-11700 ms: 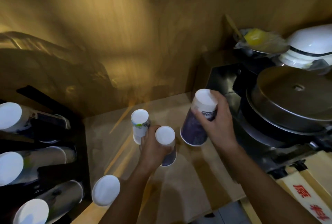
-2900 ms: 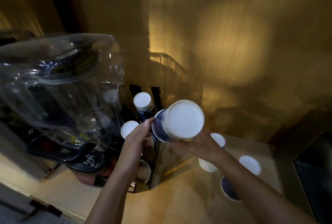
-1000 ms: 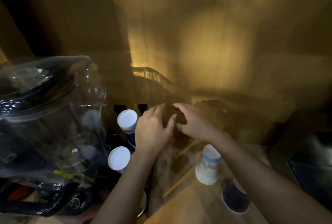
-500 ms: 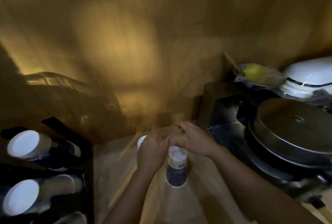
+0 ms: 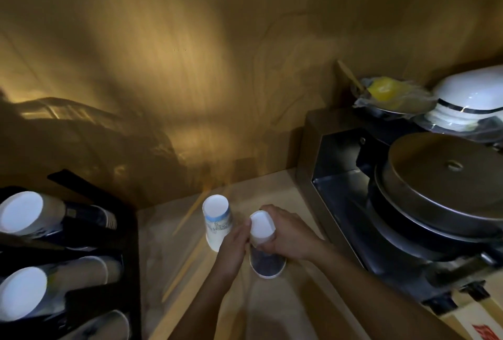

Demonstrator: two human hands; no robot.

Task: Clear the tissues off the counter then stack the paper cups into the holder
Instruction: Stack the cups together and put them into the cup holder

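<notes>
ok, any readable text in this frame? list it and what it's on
Nothing fully readable.
Blue script print on the upside-down white cup on the counter: too blurred to read.
Red characters on the wooden box at bottom right: cut off by the frame edge.
Small label on the top cup stack in the holder: too small.

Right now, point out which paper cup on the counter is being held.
The dark-bodied cup, gripped by both hands. The white cup behind it stands free, untouched.
</notes>
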